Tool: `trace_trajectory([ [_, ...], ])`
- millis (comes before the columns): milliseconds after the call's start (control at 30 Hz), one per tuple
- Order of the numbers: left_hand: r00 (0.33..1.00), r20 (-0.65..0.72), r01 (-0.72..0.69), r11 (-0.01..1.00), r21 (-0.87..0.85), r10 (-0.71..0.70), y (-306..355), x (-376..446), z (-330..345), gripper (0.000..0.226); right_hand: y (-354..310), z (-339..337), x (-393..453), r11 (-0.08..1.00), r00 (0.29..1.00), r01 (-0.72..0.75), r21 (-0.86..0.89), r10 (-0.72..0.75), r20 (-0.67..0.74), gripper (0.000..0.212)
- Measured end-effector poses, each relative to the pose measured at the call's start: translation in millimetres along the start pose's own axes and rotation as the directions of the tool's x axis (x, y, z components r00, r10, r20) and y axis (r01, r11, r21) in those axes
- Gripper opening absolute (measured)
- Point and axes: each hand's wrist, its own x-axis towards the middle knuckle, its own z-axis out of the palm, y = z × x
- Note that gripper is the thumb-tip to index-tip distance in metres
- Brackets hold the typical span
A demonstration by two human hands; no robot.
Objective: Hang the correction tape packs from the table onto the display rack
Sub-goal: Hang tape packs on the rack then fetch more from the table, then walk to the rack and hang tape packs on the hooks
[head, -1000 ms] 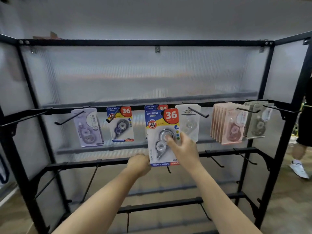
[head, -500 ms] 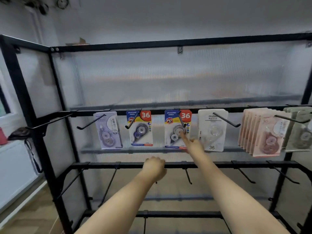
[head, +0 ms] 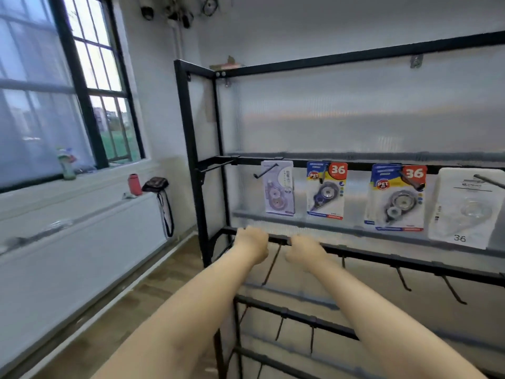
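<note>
Head view: the display rack (head: 191, 149), a black metal frame with a ribbed translucent back panel, fills the right half of the picture, and everything below is placed against it.

Four correction tape packs hang from hooks on the rack's upper bar. Nearest the rack's left post is a pale lilac pack (head: 278, 187). To its right hangs a blue-and-yellow pack (head: 326, 189) with a red "36" badge. Further right is a second blue-and-yellow pack (head: 396, 198), also marked "36", with more cards showing behind it on the same hook. At the rack's right, cut by the picture edge, is a white pack (head: 464, 206) with "36" printed low on the card.

Both bare forearms reach up from the bottom of the picture to the rack's second bar, below the packs. The left hand (head: 251, 242) is in front of that bar under the lilac pack, fingers curled inward and holding nothing that can be seen. The right hand (head: 306, 250) is just beside it, also against the bar, fingers folded with no pack in them; motion blur hides whether either hand actually touches the bar.

Left of the rack, a red bottle (head: 134, 184) and a dark bag (head: 155, 184) sit on a white ledge below a dark-framed window (head: 82, 86).
</note>
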Motion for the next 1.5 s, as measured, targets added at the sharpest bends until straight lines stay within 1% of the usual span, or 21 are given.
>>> trace_trajectory([
  [100,0.990,0.072,0.117,0.992,0.047,-0.121,-75.9,-56.9,18.2,0.036,-99.2,27.5,-3.2,0.968,0.974,0.221,-0.116,-0.211,0.086,0.035],
  [200,0.958,0.119,0.258,0.965,0.053,-0.262,-156.0,-128.0,37.7,0.037,-211.8,57.3,-27.5,0.913,0.911,0.403,-0.064,-0.393,0.122,0.031],
  [267,0.910,0.175,0.375,0.926,0.038,-0.375,-210.4,-182.0,55.3,0.037,-285.4,79.4,-52.9,0.867,0.861,0.497,-0.020,-0.490,0.136,0.030],
  [367,0.814,0.254,0.537,0.843,0.015,-0.523,-286.8,-275.0,87.5,0.038,-386.0,109.1,-101.4,0.777,0.763,0.630,0.004,-0.619,0.185,0.030],
  [500,0.654,0.322,0.685,0.717,0.130,-0.684,-361.1,-406.1,118.3,0.036,-501.2,150.3,-166.7,0.685,0.649,0.726,0.055,-0.710,0.273,0.033],
  [600,0.532,0.353,0.753,0.621,0.218,-0.769,-399.9,-488.3,132.5,0.038,-573.3,180.6,-213.1,0.580,0.534,0.812,0.063,-0.782,0.321,0.034],
  [667,0.470,0.360,0.792,0.565,0.232,-0.806,-419.6,-535.8,141.0,0.037,-614.6,194.5,-243.4,0.507,0.455,0.859,0.068,-0.818,0.351,0.034],
  [800,0.379,0.365,0.853,0.474,0.219,-0.851,-459.5,-614.6,163.5,0.030,-694.7,225.0,-289.8,0.396,0.324,0.909,0.129,-0.867,0.380,0.034],
  [867,0.307,0.379,0.888,0.406,0.216,-0.873,-479.9,-647.6,178.1,0.033,-732.7,242.4,-309.1,0.347,0.264,0.925,0.155,-0.881,0.392,0.035],
  [967,0.192,0.444,0.918,0.320,0.235,-0.875,-515.8,-687.1,203.4,0.043,-789.1,271.7,-329.4,0.268,0.180,0.951,0.155,-0.886,0.428,0.038],
  [1033,0.135,0.465,0.927,0.277,0.252,-0.875,-544.2,-708.0,221.3,0.044,-827.4,297.0,-332.7,0.224,0.128,0.960,0.165,-0.883,0.452,0.037],
  [1100,0.103,0.477,0.934,0.249,0.256,-0.873,-574.6,-724.5,239.8,0.041,-866.4,320.6,-327.7,0.203,0.098,0.963,0.177,-0.875,0.474,0.034],
  [1200,0.063,0.482,0.946,0.206,0.251,-0.874,-624.6,-740.9,264.9,0.041,-925.9,350.7,-313.5,0.210,0.086,0.957,0.202,-0.865,0.494,0.032],
  [1333,0.049,0.472,0.964,0.165,0.208,-0.880,-687.1,-750.7,298.8,0.042,-987.3,392.5,-289.8,0.273,0.111,0.933,0.234,-0.837,0.536,0.032],
  [1500,0.039,0.536,0.984,0.124,0.125,-0.843,-735.5,-761.1,353.6,0.044,-1033.4,445.9,-269.5,0.317,0.111,0.922,0.223,-0.766,0.633,0.035],
])
